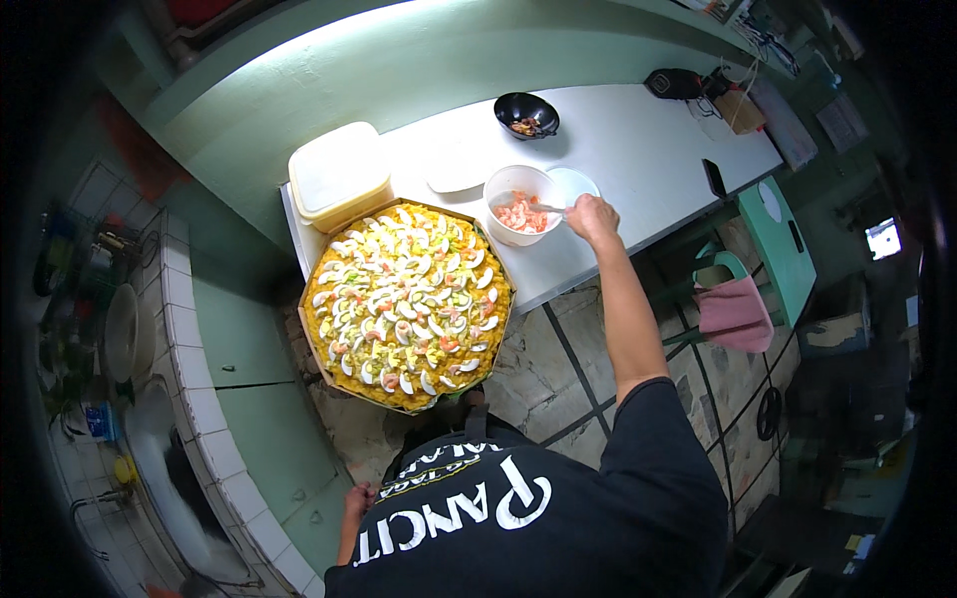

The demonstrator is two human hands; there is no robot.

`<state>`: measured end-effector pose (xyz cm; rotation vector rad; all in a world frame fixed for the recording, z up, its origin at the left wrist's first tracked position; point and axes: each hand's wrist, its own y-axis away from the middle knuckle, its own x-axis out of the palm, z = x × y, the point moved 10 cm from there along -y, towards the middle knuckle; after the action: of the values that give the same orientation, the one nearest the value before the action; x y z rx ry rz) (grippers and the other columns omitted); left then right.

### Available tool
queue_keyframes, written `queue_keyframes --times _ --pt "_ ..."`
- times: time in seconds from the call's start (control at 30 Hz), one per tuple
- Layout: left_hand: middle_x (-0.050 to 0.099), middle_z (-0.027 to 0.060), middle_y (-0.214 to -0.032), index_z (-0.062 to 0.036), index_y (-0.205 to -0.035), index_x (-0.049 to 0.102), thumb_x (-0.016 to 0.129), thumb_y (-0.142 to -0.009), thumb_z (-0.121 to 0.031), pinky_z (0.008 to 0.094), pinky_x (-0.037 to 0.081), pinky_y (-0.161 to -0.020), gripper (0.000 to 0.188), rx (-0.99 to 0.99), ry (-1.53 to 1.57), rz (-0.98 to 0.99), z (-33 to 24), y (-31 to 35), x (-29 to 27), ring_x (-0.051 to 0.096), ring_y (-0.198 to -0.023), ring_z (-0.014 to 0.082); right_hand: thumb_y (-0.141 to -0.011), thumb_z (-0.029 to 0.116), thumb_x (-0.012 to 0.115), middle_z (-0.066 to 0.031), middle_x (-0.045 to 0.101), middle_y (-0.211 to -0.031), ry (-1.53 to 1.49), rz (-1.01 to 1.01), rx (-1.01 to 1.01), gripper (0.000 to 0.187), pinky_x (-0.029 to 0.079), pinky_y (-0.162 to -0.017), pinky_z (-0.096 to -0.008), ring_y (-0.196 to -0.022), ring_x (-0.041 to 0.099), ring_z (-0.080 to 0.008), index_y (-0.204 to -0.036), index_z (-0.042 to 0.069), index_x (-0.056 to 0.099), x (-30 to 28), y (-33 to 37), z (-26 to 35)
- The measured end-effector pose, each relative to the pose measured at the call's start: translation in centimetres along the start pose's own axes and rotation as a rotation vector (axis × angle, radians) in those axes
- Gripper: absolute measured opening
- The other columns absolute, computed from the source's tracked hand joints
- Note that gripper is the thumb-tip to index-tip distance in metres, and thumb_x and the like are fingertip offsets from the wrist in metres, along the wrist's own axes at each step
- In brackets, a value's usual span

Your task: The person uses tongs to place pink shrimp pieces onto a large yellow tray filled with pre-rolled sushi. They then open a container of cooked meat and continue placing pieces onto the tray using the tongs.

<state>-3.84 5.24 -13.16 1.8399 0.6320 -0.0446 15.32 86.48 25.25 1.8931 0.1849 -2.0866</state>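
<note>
Clock directions are read from the centre of the white tub [516,237]. The white table [638,149] meets a green wall [439,80] toward 12 o'clock, and its near edge slants past the tub from about 6 toward 3 o'clock; a broad stretch of tabletop lies between the tub and the phone [714,178] at 3 o'clock. Tighter neighbours are the black bowl [513,105] at 12, the pale round lid [576,182] just beside the tub at 2, and the large tray [315,351] close by at 8, its near part reaching beyond the table edge in this view. The tub is round, upright and uncovered, partly filled with pink-orange pieces [519,217] resembling shrimp. The tray, many-sided, bears yellow-orange food [329,289] strewn with white egg slices, green bits and pink pieces. The right hand [595,217], at 3 o'clock, has its fingers closed around the handle of a metal utensil [548,208] that slants into the tub; its forearm runs back toward 5. The left hand [361,497] hangs low at 7, beside the body; whether its fingers are spread or curled cannot be told.
</note>
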Motion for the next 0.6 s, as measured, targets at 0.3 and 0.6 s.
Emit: queue_keyframes --times 0.3,0.6 --pt "0.064 0.0056 -0.075 -0.0063 -0.103 0.065 0.047 -0.091 -0.027 0.0326 0.045 -0.050 0.029 -0.123 0.212 0.000 1.8 -0.8 0.4 0.057 -0.058 0.0142 -0.089 0.032 0.054 -0.0122 0.064 -0.096 0.112 -0.224 -0.235 0.028 0.051 -0.077 -0.0437 -0.088 0.065 -0.0314 -0.092 0.008 0.068 1.2 -2.4 1.6" --pt "0.062 0.0043 -0.076 -0.0084 -0.111 0.059 0.051 -0.091 -0.029 0.0295 0.038 -0.043 0.030 -0.185 0.245 0.059 0.4 0.3 0.6 0.055 -0.052 0.0135 -0.085 0.035 0.058 -0.0119 0.068 -0.094 -0.113 0.040 -0.054 0.025 0.050 -0.079 -0.0431 -0.091 0.064 -0.0321 -0.093 0.014 0.070 2.2 0.0 -2.7"
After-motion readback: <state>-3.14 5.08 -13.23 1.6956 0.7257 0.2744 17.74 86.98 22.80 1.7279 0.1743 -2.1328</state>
